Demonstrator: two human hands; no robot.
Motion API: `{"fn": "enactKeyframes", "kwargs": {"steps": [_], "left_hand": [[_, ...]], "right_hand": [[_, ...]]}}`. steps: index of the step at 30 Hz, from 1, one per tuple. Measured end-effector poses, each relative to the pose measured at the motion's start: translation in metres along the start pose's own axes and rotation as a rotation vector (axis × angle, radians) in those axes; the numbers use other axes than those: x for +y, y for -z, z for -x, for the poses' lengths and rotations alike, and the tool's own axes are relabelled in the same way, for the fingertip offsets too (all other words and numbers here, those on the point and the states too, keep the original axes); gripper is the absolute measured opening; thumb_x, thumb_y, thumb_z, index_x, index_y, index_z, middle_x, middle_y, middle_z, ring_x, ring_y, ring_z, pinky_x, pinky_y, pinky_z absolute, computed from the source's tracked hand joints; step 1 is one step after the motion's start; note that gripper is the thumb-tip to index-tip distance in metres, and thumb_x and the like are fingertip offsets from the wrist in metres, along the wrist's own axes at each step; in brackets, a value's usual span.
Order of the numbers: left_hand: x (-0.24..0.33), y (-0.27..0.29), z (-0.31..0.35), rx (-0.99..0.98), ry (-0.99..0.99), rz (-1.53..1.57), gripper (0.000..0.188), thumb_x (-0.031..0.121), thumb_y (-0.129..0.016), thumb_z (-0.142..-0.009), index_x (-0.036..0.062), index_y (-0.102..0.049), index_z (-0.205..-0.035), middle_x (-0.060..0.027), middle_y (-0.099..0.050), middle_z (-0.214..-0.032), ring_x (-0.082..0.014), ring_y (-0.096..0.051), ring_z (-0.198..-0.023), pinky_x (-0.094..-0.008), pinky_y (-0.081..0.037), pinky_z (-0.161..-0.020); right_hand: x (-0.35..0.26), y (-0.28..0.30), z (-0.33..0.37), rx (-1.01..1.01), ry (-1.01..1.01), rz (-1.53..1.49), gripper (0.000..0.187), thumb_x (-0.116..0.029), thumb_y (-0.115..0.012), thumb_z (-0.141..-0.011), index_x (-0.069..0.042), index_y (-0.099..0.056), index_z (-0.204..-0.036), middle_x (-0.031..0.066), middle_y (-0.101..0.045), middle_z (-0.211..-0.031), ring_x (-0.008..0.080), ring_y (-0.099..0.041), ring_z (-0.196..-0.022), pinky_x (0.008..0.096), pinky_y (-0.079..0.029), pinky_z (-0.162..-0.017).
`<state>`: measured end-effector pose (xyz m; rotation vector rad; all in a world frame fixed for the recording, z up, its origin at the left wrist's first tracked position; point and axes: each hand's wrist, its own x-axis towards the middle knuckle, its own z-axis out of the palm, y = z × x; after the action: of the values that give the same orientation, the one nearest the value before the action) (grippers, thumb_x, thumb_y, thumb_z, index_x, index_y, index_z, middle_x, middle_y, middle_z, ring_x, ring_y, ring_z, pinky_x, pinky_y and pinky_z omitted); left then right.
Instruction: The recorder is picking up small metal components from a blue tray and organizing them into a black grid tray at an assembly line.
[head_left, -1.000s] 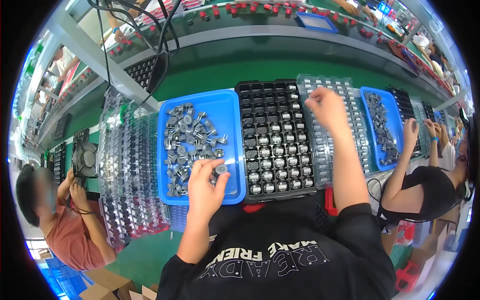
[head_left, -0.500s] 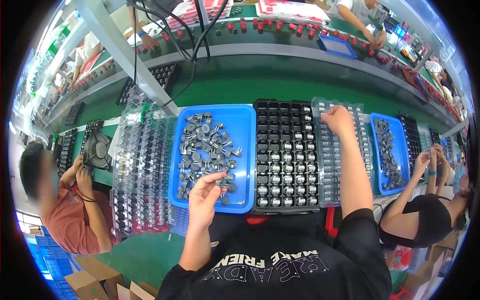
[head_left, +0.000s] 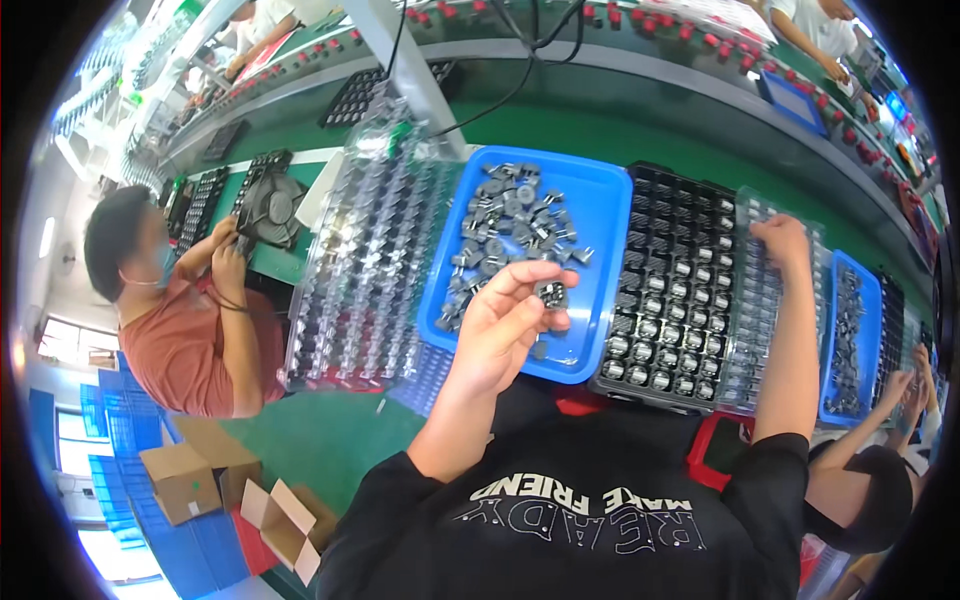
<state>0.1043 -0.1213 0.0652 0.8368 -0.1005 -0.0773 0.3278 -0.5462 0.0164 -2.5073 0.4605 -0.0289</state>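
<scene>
My left hand (head_left: 505, 325) is over the near part of a blue tray (head_left: 608, 215), its fingers closed on a small grey component (head_left: 551, 293) whose metallic face shows. Loose grey components with thin pins (head_left: 525, 195) fill much of that tray. To its right lies a black compartment tray (head_left: 650, 215) with shiny silver cylindrical parts (head_left: 675, 332) in many of its near pockets. My right hand (head_left: 783, 242) reaches to the far part of a clear plastic tray (head_left: 752, 335), fingertips pinched together; what they grip, if anything, is hidden.
Stacked clear trays (head_left: 355, 270) stand left of the blue tray. A seated person (head_left: 190, 320) works beside a black fan (head_left: 270, 208). Another blue tray (head_left: 830, 365) lies at the right, near another person's hands. A metal post (head_left: 405, 70) and hanging cables (head_left: 535, 45) rise beyond the trays.
The view has turned left, so the trays appear further right. Relative to the blue tray, my left hand is slightly further forward with the component. My right hand stays at the clear tray.
</scene>
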Motion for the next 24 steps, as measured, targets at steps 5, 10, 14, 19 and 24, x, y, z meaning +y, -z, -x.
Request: {"fn": "enactKeyframes", "kwargs": {"steps": [5, 10, 14, 19, 24], "left_hand": [[0.006, 0.003, 0.003, -0.001, -0.050, 0.027, 0.029, 0.007, -0.059, -0.102, -0.0003, -0.057, -0.129, -0.0185, -0.063, -0.131, -0.0170, -0.067, -0.095, -0.0325, -0.056, -0.088], [0.007, 0.002, 0.001, -0.010, -0.042, -0.003, 0.028, 0.007, -0.059, -0.101, -0.0014, -0.057, -0.128, -0.0189, -0.062, -0.132, -0.0175, -0.067, -0.098, -0.0333, -0.056, -0.090], [0.004, 0.000, 0.001, -0.037, -0.026, -0.021, 0.027, 0.004, -0.058, -0.100, -0.0016, -0.057, -0.127, -0.0196, -0.061, -0.133, -0.0204, -0.065, -0.106, -0.0359, -0.056, -0.092], [0.001, 0.006, 0.008, 0.029, -0.018, -0.033, 0.025, 0.003, -0.058, -0.100, 0.0008, -0.059, -0.125, -0.0197, -0.061, -0.132, -0.0217, -0.066, -0.103, -0.0362, -0.056, -0.091], [-0.004, 0.016, 0.010, 0.053, -0.002, -0.002, 0.026, 0.001, -0.056, -0.100, 0.0023, -0.059, -0.126, -0.0183, -0.061, -0.132, -0.0212, -0.066, -0.101, -0.0363, -0.056, -0.092]], "right_hand": [[0.022, -0.014, -0.005, 0.086, 0.217, 0.041, 0.023, -0.028, -0.073, -0.080, -0.006, -0.070, -0.086, 0.0076, -0.071, -0.072, 0.0204, -0.067, -0.069, 0.0367, -0.052, -0.070], [0.014, -0.012, 0.008, 0.143, 0.202, 0.036, 0.033, -0.035, -0.079, -0.078, -0.005, -0.069, -0.087, 0.0117, -0.072, -0.081, 0.0248, -0.068, -0.076, 0.0388, -0.053, -0.072], [-0.002, -0.001, 0.011, 0.061, 0.114, 0.128, 0.043, -0.040, -0.085, -0.074, -0.004, -0.068, -0.089, 0.0153, -0.073, -0.086, 0.0293, -0.071, -0.082, 0.0414, -0.054, -0.077], [-0.009, -0.001, 0.016, 0.068, 0.196, 0.043, 0.022, -0.028, -0.082, -0.077, -0.008, -0.073, -0.082, 0.0087, -0.073, -0.078, 0.0235, -0.070, -0.075, 0.0373, -0.055, -0.074], [-0.001, 0.001, 0.037, 0.077, 0.306, -0.113, 0.019, -0.020, -0.079, -0.080, -0.003, -0.073, -0.087, 0.0105, -0.074, -0.083, 0.0236, -0.071, -0.076, 0.0357, -0.056, -0.074]]}}
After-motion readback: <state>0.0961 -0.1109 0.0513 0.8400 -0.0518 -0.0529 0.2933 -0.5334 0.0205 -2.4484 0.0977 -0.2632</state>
